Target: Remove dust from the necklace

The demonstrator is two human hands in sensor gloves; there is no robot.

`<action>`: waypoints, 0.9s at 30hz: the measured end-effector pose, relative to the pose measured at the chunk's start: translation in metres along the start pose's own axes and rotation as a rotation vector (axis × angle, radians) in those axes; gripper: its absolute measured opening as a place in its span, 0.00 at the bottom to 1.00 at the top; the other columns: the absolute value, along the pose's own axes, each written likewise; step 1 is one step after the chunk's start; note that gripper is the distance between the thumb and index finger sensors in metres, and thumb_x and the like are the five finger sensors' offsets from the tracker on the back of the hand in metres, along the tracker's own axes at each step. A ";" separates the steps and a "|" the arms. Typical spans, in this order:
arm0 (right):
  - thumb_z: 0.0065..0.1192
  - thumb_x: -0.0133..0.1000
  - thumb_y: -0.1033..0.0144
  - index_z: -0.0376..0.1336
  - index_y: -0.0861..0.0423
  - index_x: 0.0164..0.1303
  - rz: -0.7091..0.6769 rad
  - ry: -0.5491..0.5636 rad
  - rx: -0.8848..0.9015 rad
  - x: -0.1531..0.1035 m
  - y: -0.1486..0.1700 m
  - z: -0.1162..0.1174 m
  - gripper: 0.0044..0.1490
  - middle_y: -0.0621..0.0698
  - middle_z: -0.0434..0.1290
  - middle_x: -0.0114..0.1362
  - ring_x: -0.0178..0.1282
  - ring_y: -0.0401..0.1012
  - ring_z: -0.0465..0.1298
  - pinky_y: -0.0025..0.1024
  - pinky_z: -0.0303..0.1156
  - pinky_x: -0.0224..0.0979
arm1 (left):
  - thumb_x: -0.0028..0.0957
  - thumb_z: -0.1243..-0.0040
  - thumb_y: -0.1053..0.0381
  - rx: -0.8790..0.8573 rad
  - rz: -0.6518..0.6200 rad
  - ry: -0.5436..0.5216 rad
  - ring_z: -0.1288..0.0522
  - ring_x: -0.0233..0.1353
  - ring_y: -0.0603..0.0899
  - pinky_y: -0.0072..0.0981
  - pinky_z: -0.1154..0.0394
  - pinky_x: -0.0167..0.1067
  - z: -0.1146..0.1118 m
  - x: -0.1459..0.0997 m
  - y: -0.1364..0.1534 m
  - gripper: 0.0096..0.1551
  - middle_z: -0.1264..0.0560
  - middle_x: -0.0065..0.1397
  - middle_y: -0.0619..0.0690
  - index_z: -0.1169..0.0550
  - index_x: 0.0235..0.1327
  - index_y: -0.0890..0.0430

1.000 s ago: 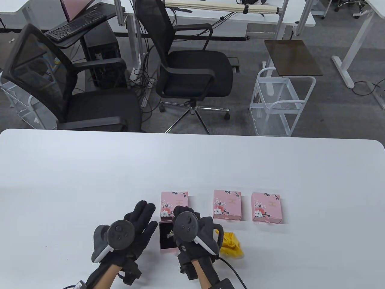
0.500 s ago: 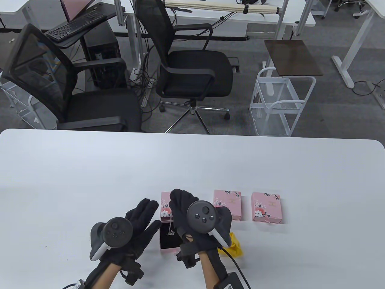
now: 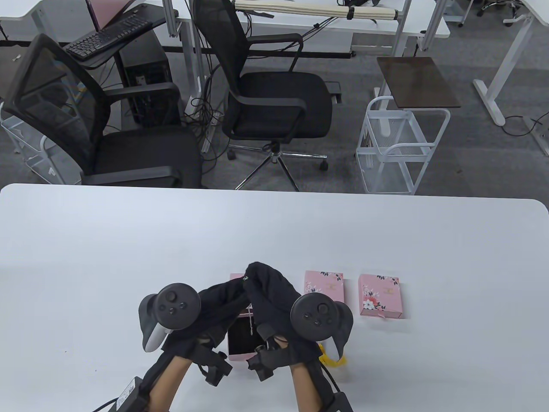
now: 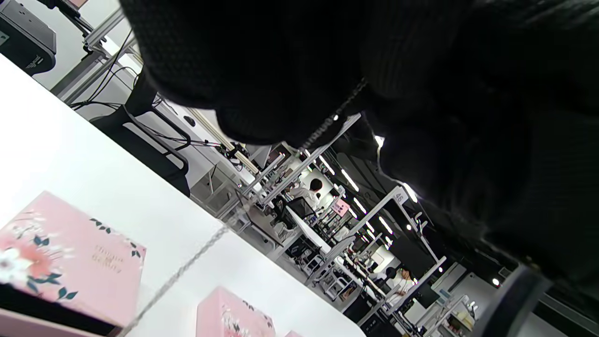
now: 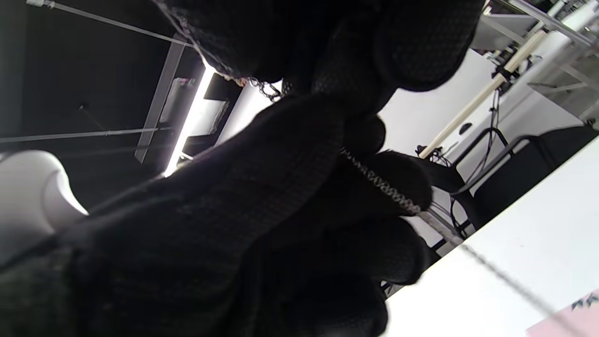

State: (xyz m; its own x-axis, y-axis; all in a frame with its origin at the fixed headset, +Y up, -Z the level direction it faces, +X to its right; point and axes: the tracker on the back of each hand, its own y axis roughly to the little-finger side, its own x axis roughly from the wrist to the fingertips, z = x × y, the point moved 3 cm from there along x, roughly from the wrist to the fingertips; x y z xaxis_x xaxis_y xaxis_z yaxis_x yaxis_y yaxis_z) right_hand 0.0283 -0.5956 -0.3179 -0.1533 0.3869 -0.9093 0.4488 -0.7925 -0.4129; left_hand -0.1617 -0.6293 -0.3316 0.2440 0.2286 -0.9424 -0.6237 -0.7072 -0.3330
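The right hand has lifted the necklace up out of the open box. A moment ago the chain was only partly out. Now the left hand has come over to meet the right hand, and their fingertips touch above the box. In both wrist views the thin chain runs between the dark glove fingers, so both hands seem to be pinching it. The chain hangs down from them toward the box. I think the necklace is now out and ready, and the dusting itself has not begun.

The chain is thin, shiny and made of tiny metal links. It will swing and tangle easily. The open box is pink outside and black inside. Two more boxes sit closed to the right, flat and square, with flowers on top. A soft, crumpled yellow cloth peeks out near the right wrist. The table is smooth and white. The gloves are black and knitted.
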 end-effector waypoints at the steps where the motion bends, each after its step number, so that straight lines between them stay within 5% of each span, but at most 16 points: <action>1: 0.58 0.68 0.68 0.61 0.64 0.74 0.002 0.005 0.006 0.000 0.000 -0.001 0.26 0.68 0.70 0.73 0.59 0.59 0.76 0.51 0.73 0.65 | 0.61 0.35 0.43 -0.004 -0.004 0.003 0.15 0.58 0.54 0.47 0.18 0.54 0.001 0.000 0.000 0.22 0.12 0.59 0.49 0.18 0.63 0.51; 13: 0.59 0.70 0.65 0.61 0.65 0.74 0.131 0.040 0.050 0.001 0.021 -0.009 0.26 0.69 0.69 0.73 0.60 0.60 0.75 0.52 0.72 0.64 | 0.64 0.37 0.43 -0.297 -0.076 0.269 0.16 0.59 0.54 0.47 0.19 0.55 0.005 0.005 0.003 0.20 0.12 0.59 0.48 0.18 0.63 0.49; 21: 0.57 0.72 0.65 0.60 0.66 0.73 0.307 -0.034 0.165 0.002 0.050 0.004 0.25 0.70 0.69 0.72 0.60 0.61 0.75 0.52 0.72 0.63 | 0.64 0.36 0.43 -0.469 -0.042 0.267 0.16 0.57 0.55 0.46 0.19 0.53 0.008 0.006 0.013 0.19 0.12 0.58 0.48 0.17 0.62 0.49; 27: 0.57 0.72 0.64 0.60 0.66 0.75 0.274 -0.032 0.178 0.002 0.041 0.003 0.27 0.72 0.68 0.73 0.60 0.62 0.74 0.53 0.72 0.63 | 0.64 0.36 0.43 -0.544 0.011 0.145 0.16 0.58 0.54 0.46 0.19 0.53 0.021 0.003 0.021 0.19 0.13 0.58 0.48 0.17 0.62 0.48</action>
State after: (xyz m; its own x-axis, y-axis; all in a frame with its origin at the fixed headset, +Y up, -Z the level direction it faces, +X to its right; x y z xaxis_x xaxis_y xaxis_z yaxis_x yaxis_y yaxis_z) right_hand 0.0440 -0.6284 -0.3363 -0.0774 0.1353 -0.9878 0.3169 -0.9361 -0.1530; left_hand -0.1892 -0.6296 -0.3418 0.3631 0.1526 -0.9192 -0.1635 -0.9607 -0.2241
